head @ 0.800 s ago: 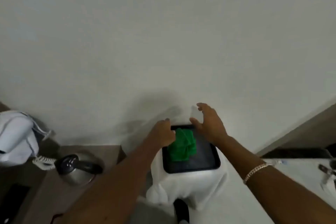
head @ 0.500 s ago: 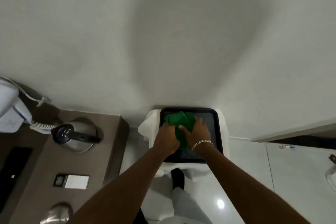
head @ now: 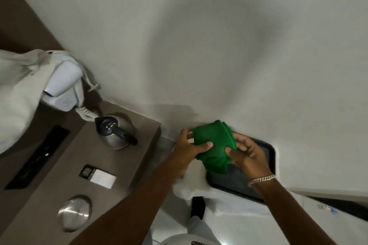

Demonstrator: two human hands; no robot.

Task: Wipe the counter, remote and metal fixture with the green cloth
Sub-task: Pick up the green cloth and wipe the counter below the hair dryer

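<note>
A folded green cloth (head: pixel 214 145) hangs in the air above a black tray (head: pixel 260 157). My left hand (head: pixel 189 146) grips its left side, thumb on top. My right hand (head: pixel 248 152), with a bracelet at the wrist, grips its right side. To the left lies the brown counter (head: pixel 65 169). A round metal fixture (head: pixel 74 212) is set into the counter's near end. A small white and black remote-like device (head: pixel 98 176) rests on the counter behind that fixture.
A steel kettle (head: pixel 115 132) with a black lid stands at the counter's far end. A white wall phone (head: pixel 61 85) with a coiled cord and a pale cloth bag (head: pixel 16 93) hang at the left. The tray sits on something draped in white cloth (head: pixel 191 185).
Both hands have lifted the green cloth up off the tray and hold it between them. The view has swung left, so the counter shows more fully.
</note>
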